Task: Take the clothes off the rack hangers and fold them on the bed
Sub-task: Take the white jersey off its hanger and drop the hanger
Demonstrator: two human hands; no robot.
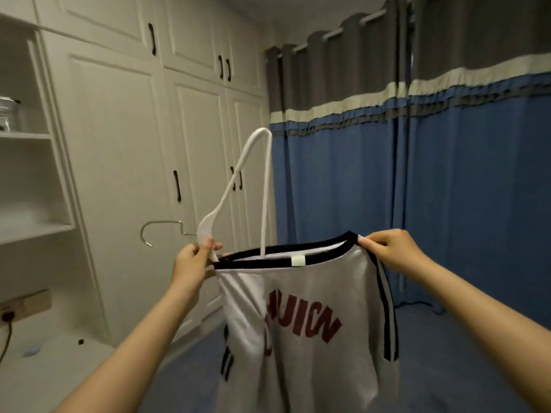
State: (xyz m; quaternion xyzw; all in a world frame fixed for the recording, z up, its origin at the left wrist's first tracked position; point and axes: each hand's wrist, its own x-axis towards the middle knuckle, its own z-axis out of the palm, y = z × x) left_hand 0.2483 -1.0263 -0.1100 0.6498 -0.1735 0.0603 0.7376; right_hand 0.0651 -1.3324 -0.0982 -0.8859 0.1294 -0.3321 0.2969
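A white T-shirt [310,338] with a black collar, black sleeve stripes and dark red letters hangs in front of me. A white hanger [238,174] sticks up out of its neck opening, one arm still inside the collar, its metal hook [158,229] pointing left. My left hand [193,263] pinches the hanger's neck at the left end of the collar. My right hand [393,248] pinches the right end of the collar and holds the shirt up. The bed [447,368], covered in blue, lies below and behind the shirt.
White wardrobe doors [134,144] with dark handles fill the left and back wall. Open shelves [26,180] stand at far left, with a power strip [24,305] below them. Blue and grey curtains [417,159] hang at right.
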